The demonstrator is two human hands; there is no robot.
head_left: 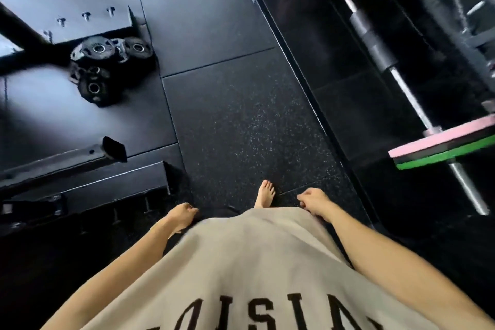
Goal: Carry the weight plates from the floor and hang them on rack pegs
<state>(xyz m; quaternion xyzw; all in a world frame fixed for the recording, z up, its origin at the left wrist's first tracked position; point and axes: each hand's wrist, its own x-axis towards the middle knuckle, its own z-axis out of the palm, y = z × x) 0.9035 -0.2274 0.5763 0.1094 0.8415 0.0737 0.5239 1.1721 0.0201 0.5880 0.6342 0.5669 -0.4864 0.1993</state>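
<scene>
- weight plates [107,67]: small dark round plates with metal-ringed centre holes, piled loosely on the black floor mat [214,35], far left beside a black rack base [88,24]; no readable markings
- left hand [182,215]: empty, fingers loosely curled, by the hip
- shirt [241,276]: beige, dark block letters, partly readable "OISIA"
- bare foot [265,193] on speckled mat
- right hand [314,202]: empty, fingers loosely curled
- barbell [401,83] at right, pink and green plates

Several small dark weight plates [107,61] with metal-ringed holes lie flat, partly overlapping, on the black floor.
</scene>
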